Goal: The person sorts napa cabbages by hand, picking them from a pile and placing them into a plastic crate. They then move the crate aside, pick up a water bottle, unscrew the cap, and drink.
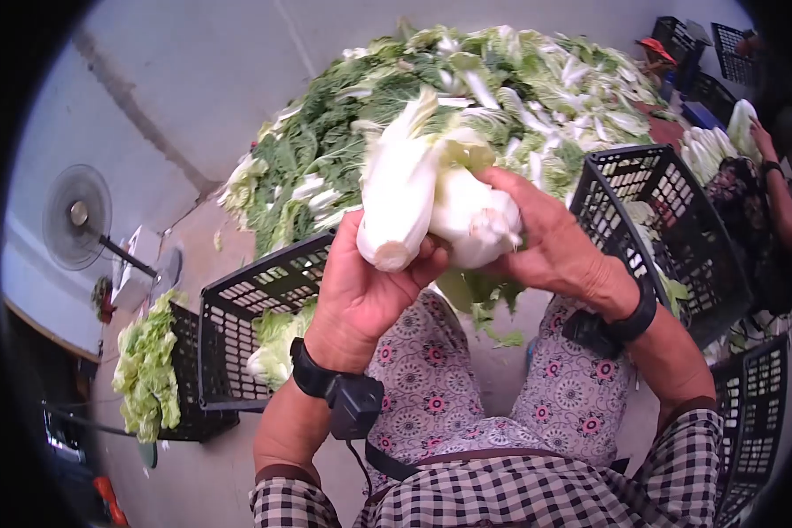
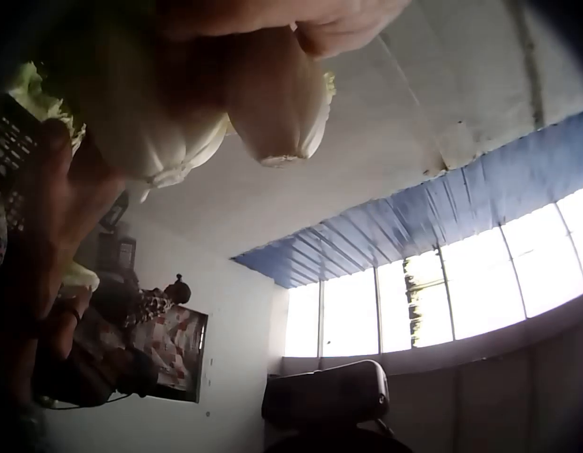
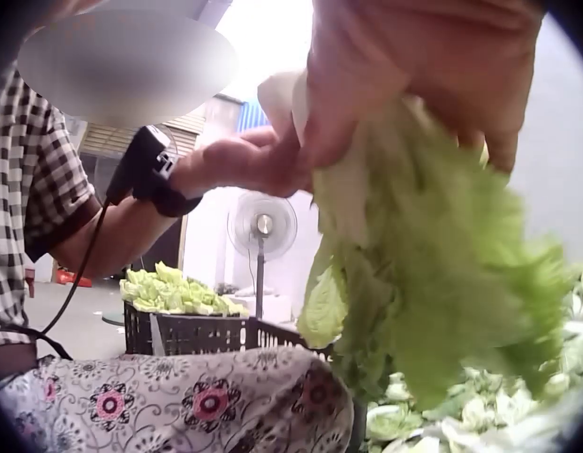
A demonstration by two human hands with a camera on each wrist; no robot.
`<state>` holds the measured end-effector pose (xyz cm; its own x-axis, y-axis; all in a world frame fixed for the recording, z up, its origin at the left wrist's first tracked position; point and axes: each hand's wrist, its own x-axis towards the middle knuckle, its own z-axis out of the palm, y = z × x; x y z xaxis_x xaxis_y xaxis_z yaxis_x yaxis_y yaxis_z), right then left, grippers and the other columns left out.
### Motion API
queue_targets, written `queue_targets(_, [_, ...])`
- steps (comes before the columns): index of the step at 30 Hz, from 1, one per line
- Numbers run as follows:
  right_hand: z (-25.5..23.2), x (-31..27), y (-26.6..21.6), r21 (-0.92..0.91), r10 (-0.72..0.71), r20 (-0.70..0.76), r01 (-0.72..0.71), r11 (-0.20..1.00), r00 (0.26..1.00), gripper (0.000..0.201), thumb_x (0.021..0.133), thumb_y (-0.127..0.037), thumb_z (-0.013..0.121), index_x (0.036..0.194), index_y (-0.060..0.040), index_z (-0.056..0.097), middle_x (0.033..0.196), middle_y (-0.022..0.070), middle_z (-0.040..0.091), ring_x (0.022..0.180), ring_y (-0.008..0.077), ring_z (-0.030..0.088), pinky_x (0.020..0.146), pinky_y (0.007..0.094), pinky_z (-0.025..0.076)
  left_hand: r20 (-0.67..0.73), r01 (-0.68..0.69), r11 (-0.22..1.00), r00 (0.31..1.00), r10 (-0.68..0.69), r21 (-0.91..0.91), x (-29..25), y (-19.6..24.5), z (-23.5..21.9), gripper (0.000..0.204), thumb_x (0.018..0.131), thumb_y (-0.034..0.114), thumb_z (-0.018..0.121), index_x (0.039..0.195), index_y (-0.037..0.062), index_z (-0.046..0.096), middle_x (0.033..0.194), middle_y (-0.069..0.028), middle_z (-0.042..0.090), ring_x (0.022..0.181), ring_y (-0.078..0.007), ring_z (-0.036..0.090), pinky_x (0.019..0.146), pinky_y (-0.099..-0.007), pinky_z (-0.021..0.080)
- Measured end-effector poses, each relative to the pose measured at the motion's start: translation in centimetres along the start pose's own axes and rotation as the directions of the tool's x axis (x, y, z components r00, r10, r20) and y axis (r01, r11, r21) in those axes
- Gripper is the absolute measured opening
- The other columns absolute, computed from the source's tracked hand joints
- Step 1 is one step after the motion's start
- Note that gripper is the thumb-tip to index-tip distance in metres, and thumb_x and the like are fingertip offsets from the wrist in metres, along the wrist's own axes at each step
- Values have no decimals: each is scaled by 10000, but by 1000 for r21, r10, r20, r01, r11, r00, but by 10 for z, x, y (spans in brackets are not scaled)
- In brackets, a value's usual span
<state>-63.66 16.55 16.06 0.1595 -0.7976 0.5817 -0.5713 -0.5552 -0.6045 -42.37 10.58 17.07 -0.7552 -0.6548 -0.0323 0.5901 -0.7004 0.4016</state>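
Observation:
In the head view, two napa cabbages are held side by side over the lap, white bases toward the body. My left hand [image 1: 361,295] grips the left cabbage [image 1: 397,198], whose base is a flat, pale cut. My right hand [image 1: 550,233] is curled round the right cabbage [image 1: 473,216], and its base looks rougher, with brownish edges. Left fingertips reach the underside of the right cabbage. Loose green leaves [image 3: 433,255] hang below my right hand in the right wrist view. Both white bases, such as the left cabbage [image 2: 280,104], show from below in the left wrist view.
A large heap of cabbage leaves [image 1: 325,150] lies ahead on the floor. Black crates stand at the left [image 1: 228,308] and right [image 1: 607,176], some with cabbages inside. A standing fan [image 1: 79,214] is at far left. Another person's arm [image 1: 779,202] shows at far right.

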Motion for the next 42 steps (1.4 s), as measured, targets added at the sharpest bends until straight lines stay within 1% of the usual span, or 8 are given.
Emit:
queue_targets(4, [-47, -16, 7, -281, 64, -93, -88, 956, 994, 649, 654, -200, 780, 1201, -13, 486, 1316, 215, 416, 1184, 332, 467, 1000, 377, 396, -102, 52, 997, 994, -46, 54, 2, 2, -15, 424, 909, 314, 460, 1207, 12, 467, 1081, -213, 552, 818, -284, 602, 732, -391, 532])
queue_targets(8, [-85, -36, 38, 502, 436, -224, -280, 818, 872, 514, 744, -169, 718, 1188, -9, 513, 1125, 84, 574, 1036, 153, 542, 910, 313, 447, -134, -38, 998, 991, 29, -59, -5, 26, -50, 360, 876, 268, 499, 1139, 22, 508, 1013, -155, 586, 789, -253, 604, 705, -364, 536])
queue_targets(13, [-108, -54, 42, 381, 341, -307, -214, 899, 888, 453, 790, -235, 678, 1159, -19, 529, 1000, 45, 612, 888, 114, 576, 827, 262, 462, -188, -103, 993, 976, 112, 58, -17, 37, -67, 364, 876, 284, 473, 1145, 43, 517, 1002, -134, 588, 779, -241, 589, 672, -357, 536])
queue_targets(16, [-140, -64, 81, 291, 568, -377, -489, 822, 732, 456, 784, -213, 697, 1147, 3, 525, 983, 61, 608, 857, 133, 582, 802, 272, 479, -286, -115, 990, 949, 133, 78, -18, 33, -65, 364, 877, 293, 470, 1139, 47, 524, 995, -128, 594, 780, -249, 583, 663, -364, 536])
queue_targets(22, [-214, -97, 76, 127, 323, -676, -328, 936, 662, 491, 778, -278, 709, 1143, -2, 531, 1004, 64, 581, 882, 139, 572, 767, 263, 478, -225, -92, 995, 969, 100, 47, -15, 35, -73, 377, 894, 303, 468, 1148, 28, 512, 967, -130, 574, 811, -253, 555, 694, -372, 515])
queue_targets(28, [-253, -157, 91, -330, 364, -630, -660, 675, 686, 584, 717, -306, 704, 1201, -32, 524, 1038, 96, 616, 934, 174, 585, 826, 297, 463, -262, -27, 997, 964, 45, 73, -1, 20, -85, 363, 905, 300, 462, 1158, 45, 516, 979, -128, 597, 814, -260, 587, 694, -384, 517])
queue_targets(34, [-239, -212, 128, -411, 672, -503, -834, 368, 544, 580, 670, -254, 695, 1197, -75, 534, 1039, 153, 627, 975, 273, 611, 849, 346, 455, -322, 17, 995, 947, 16, 99, 1, 13, -88, 367, 914, 314, 457, 1165, 54, 515, 996, -137, 616, 807, -270, 606, 695, -387, 535])
queue_targets(42, [-205, -196, 186, -431, 737, -434, -838, 335, 518, 594, 660, -284, 720, 1190, -90, 534, 1012, 142, 641, 980, 303, 605, 855, 376, 446, -365, 54, 991, 931, -7, 120, 8, 5, -89, 370, 916, 329, 472, 1174, 66, 510, 1039, -122, 614, 832, -263, 620, 696, -388, 544])
